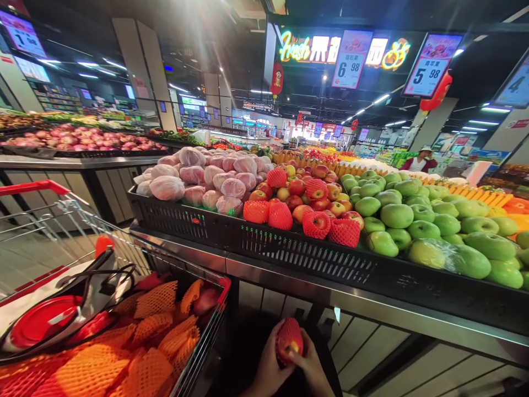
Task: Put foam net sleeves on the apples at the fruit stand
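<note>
Low in front of the display counter, both my hands are closed around one red apple (290, 339) in a red foam net. My left hand (270, 358) wraps its left side, while my right hand (308, 358) grips from the right with the thumb across the lower front. Part of the apple's bare skin shows below the net. Above on the counter sit red and yellow apples (295, 187), several in red foam nets (280, 215). To the left, a shopping cart (225, 284) holds many loose orange foam nets (93, 366) and a red-lidded item (43, 320).
Black crates (306, 251) line the steel counter edge (289, 278). Wrapped pink fruit (206, 173) lies left of the apples, green apples (413, 207) right. Price signs (351, 59) hang overhead. A person in a hat (420, 161) stands far back right.
</note>
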Tool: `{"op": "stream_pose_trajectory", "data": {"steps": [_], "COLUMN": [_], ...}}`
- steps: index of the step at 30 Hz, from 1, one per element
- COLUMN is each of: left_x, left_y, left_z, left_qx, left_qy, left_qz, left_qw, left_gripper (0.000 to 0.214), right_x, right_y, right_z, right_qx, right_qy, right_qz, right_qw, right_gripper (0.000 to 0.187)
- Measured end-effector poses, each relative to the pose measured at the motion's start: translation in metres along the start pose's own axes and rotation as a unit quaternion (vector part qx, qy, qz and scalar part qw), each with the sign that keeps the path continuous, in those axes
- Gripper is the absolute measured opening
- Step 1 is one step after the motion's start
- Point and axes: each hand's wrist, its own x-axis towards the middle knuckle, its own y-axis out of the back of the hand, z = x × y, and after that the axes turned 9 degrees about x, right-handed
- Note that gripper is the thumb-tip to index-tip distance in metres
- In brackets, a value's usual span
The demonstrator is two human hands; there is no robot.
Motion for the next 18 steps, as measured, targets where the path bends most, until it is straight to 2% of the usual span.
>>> {"op": "stream_pose_trajectory", "data": {"steps": [3, 5, 8, 11, 14, 16, 18], "left_x": [0.003, 0.004, 0.008, 0.013, 0.024, 0.037, 0.059], "left_y": [0.001, 0.000, 0.001, 0.003, 0.007, 0.014, 0.025], "left_z": [-0.004, -0.005, -0.002, 0.013, 0.050, 0.093, 0.148], "left_qx": [-0.008, -0.012, -0.010, 0.009, 0.064, 0.091, 0.106], "left_qy": [0.025, 0.035, 0.066, 0.073, 0.013, -0.072, -0.183], "left_qz": [0.009, 0.028, 0.099, 0.170, 0.235, 0.298, 0.329], "left_qw": [1.000, 0.999, 0.993, 0.983, 0.970, 0.948, 0.920], "left_gripper": [0.077, 0.077, 0.077, 0.076, 0.084, 0.096, 0.102], "right_x": [-0.001, -0.001, 0.002, 0.009, 0.016, 0.021, 0.028], "right_y": [-0.004, -0.005, -0.005, 0.001, 0.012, 0.019, 0.022], "right_z": [0.002, 0.002, -0.006, -0.021, -0.028, -0.024, -0.020], "right_qx": [-0.031, -0.012, 0.089, 0.224, 0.313, 0.330, 0.319], "right_qy": [0.001, -0.008, -0.041, -0.114, -0.145, -0.158, -0.175], "right_qz": [-0.004, 0.009, -0.026, -0.099, -0.090, -0.070, -0.068], "right_qw": [1.000, 1.000, 0.995, 0.963, 0.934, 0.928, 0.929], "right_gripper": [0.083, 0.080, 0.071, 0.088, 0.093, 0.091, 0.092]}}
